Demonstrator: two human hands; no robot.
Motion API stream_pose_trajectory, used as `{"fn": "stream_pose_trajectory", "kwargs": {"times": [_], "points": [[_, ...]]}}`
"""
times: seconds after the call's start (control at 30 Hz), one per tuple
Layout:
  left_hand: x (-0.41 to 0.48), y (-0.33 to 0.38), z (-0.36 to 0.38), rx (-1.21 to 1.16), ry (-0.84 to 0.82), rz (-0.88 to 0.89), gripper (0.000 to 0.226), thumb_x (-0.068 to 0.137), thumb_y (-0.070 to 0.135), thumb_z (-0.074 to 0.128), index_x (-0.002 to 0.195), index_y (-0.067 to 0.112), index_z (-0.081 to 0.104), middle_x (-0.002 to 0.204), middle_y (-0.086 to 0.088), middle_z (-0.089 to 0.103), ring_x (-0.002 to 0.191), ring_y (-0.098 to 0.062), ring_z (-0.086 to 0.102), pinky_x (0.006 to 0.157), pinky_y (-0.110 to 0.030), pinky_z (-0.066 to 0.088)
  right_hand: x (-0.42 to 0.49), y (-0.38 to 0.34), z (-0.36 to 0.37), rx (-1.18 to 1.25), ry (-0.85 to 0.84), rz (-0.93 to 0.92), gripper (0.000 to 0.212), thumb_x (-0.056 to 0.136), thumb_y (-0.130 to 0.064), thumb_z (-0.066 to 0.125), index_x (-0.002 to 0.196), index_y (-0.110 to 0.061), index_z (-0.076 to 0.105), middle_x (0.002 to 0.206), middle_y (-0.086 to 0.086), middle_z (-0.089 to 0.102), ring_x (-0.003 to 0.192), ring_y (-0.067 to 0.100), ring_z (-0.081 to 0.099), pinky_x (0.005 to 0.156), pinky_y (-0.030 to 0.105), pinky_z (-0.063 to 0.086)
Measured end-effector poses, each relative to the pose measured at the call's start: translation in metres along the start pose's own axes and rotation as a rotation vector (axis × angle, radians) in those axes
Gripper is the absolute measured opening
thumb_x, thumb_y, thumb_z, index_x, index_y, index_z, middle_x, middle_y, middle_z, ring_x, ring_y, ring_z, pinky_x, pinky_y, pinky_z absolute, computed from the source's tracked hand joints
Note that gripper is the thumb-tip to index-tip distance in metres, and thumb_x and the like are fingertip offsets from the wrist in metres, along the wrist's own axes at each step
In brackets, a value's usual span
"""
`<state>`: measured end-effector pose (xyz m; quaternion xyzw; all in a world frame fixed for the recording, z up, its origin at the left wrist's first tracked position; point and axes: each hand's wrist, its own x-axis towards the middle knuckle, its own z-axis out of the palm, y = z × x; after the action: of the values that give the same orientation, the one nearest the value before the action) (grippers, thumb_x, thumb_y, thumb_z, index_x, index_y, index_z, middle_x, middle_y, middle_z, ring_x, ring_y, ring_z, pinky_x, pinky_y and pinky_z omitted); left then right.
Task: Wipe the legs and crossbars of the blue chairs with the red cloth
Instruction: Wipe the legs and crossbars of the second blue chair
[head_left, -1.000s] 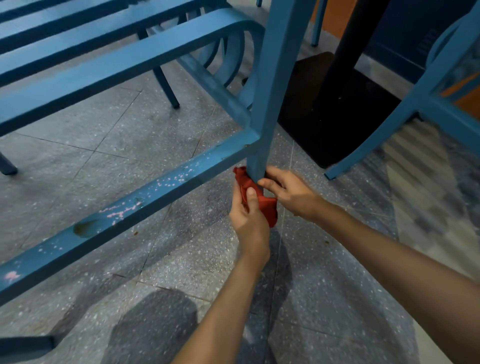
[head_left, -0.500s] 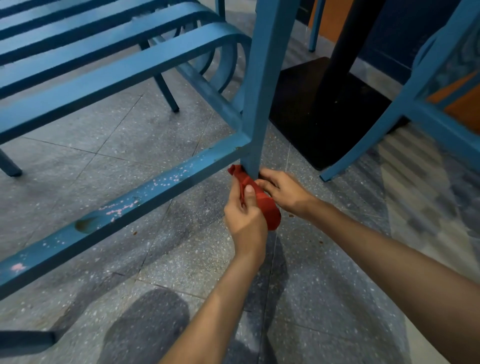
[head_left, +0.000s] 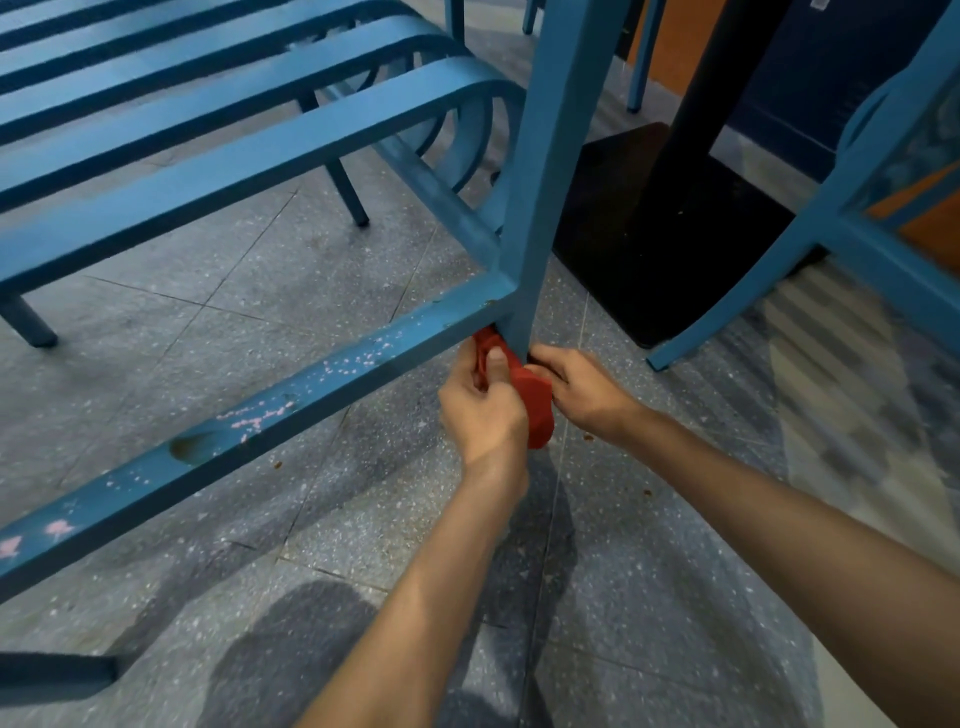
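A blue chair leg (head_left: 545, 171) runs down the middle of the view to the floor. A long blue crossbar (head_left: 270, 410), speckled with pale paint chips, joins it from the left. The red cloth (head_left: 532, 400) is wrapped round the foot of the leg just below that joint. My left hand (head_left: 483, 405) grips the cloth from the left, thumb pressed on it. My right hand (head_left: 584, 389) holds the cloth's other side, fingers curled behind the leg. The bottom of the leg is hidden by cloth and hands.
A second crossbar (head_left: 436, 192) runs back from the leg under the slatted blue seat (head_left: 208, 119). A black table base (head_left: 670, 228) and post stand right behind the leg. Another blue chair's leg (head_left: 737, 301) slants at right. Speckled grey floor tiles lie all around.
Both hands and the cloth have stayed at the foot of the leg, shifting slightly along it. The view has drifted a little, so the leg and crossbar sit slightly higher.
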<state>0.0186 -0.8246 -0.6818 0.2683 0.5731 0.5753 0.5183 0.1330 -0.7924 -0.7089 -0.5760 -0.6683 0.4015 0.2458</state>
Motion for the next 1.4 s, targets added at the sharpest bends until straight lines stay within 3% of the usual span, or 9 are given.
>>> {"fn": "stream_pose_trajectory", "kwargs": {"times": [0.1, 0.4, 0.63, 0.8, 0.9, 1.03, 1.2, 1.3, 1.4], "points": [[-0.015, -0.002, 0.003, -0.015, -0.023, 0.131, 0.035, 0.098, 0.017, 0.051, 0.132, 0.02, 0.055, 0.107, 0.017, 0.068, 0.102, -0.004, 0.065, 0.097, -0.029, 0.048, 0.0, 0.001, 0.0, -0.009, 0.02, 0.007, 0.026, 0.098, -0.017, 0.049, 0.112, -0.035, 0.061, 0.083, -0.027, 0.067, 0.083, -0.01, 0.062, 0.072, 0.008, 0.043], [0.011, -0.02, -0.012, 0.221, -0.079, 0.102, 0.038, 0.098, 0.018, 0.047, 0.134, 0.028, 0.054, 0.114, 0.012, 0.065, 0.109, -0.013, 0.062, 0.102, -0.037, 0.046, 0.004, 0.003, -0.001, -0.036, -0.032, 0.016, 0.037, 0.097, -0.022, 0.051, 0.134, -0.03, 0.052, 0.122, -0.015, 0.064, 0.116, 0.001, 0.056, 0.103, 0.031, 0.044], [-0.014, -0.004, -0.004, 0.072, -0.059, 0.207, 0.028, 0.096, 0.027, 0.051, 0.12, 0.038, 0.061, 0.098, 0.025, 0.069, 0.099, -0.001, 0.065, 0.092, -0.032, 0.052, 0.001, -0.001, -0.001, -0.019, -0.021, 0.032, 0.028, 0.097, -0.021, 0.051, 0.122, -0.03, 0.061, 0.091, -0.031, 0.064, 0.093, -0.009, 0.06, 0.083, 0.015, 0.043], [-0.001, -0.018, -0.018, 0.207, -0.118, 0.133, 0.041, 0.091, 0.031, 0.05, 0.131, 0.025, 0.056, 0.113, 0.003, 0.069, 0.105, -0.015, 0.065, 0.096, -0.041, 0.051, 0.002, -0.015, -0.025, -0.165, -0.165, 0.045, 0.04, 0.096, -0.015, 0.053, 0.135, -0.022, 0.051, 0.125, -0.012, 0.061, 0.12, 0.006, 0.055, 0.101, 0.022, 0.042], [-0.002, -0.013, -0.016, 0.198, -0.11, 0.087, 0.038, 0.095, 0.024, 0.053, 0.133, 0.021, 0.056, 0.119, -0.001, 0.068, 0.11, -0.019, 0.063, 0.1, -0.044, 0.048, -0.006, -0.035, -0.051, -0.03, -0.073, 0.053, 0.05, 0.093, -0.01, 0.058, 0.14, -0.016, 0.044, 0.134, 0.002, 0.056, 0.123, 0.004, 0.05, 0.091, 0.004, 0.04], [-0.02, 0.003, -0.008, 0.092, -0.078, 0.126, 0.034, 0.095, 0.028, 0.055, 0.129, 0.032, 0.057, 0.117, 0.012, 0.067, 0.108, -0.012, 0.064, 0.096, -0.044, 0.051, -0.013, -0.066, -0.057, 0.231, -0.013, -0.075, 0.047, 0.091, -0.005, 0.058, 0.136, -0.013, 0.048, 0.128, 0.0, 0.06, 0.12, 0.002, 0.055, 0.097, 0.017, 0.046], [-0.028, 0.001, -0.009, 0.166, -0.1, 0.212, 0.04, 0.097, 0.025, 0.052, 0.137, 0.03, 0.049, 0.123, 0.013, 0.064, 0.109, -0.003, 0.062, 0.096, -0.026, 0.05, -0.019, -0.074, -0.035, 0.241, 0.055, -0.139, 0.039, 0.095, -0.001, 0.05, 0.134, -0.007, 0.049, 0.126, -0.003, 0.06, 0.118, -0.002, 0.055, 0.096, 0.014, 0.044], [-0.01, -0.009, -0.013, 0.248, -0.094, 0.163, 0.039, 0.093, 0.029, 0.051, 0.132, 0.033, 0.054, 0.105, 0.006, 0.072, 0.094, -0.018, 0.069, 0.088, -0.043, 0.054, -0.017, -0.074, -0.032, 0.205, 0.088, -0.131, 0.035, 0.099, -0.009, 0.046, 0.133, -0.012, 0.05, 0.124, -0.008, 0.06, 0.115, -0.006, 0.054, 0.099, 0.017, 0.044], [-0.001, -0.012, -0.014, 0.262, -0.102, 0.074, 0.039, 0.092, 0.022, 0.051, 0.13, 0.023, 0.058, 0.108, 0.0, 0.071, 0.101, -0.019, 0.066, 0.095, -0.046, 0.051, -0.016, -0.073, -0.025, 0.148, 0.08, -0.129, 0.035, 0.101, -0.014, 0.042, 0.135, -0.021, 0.045, 0.122, -0.02, 0.056, 0.116, -0.007, 0.052, 0.101, 0.021, 0.044]]}}
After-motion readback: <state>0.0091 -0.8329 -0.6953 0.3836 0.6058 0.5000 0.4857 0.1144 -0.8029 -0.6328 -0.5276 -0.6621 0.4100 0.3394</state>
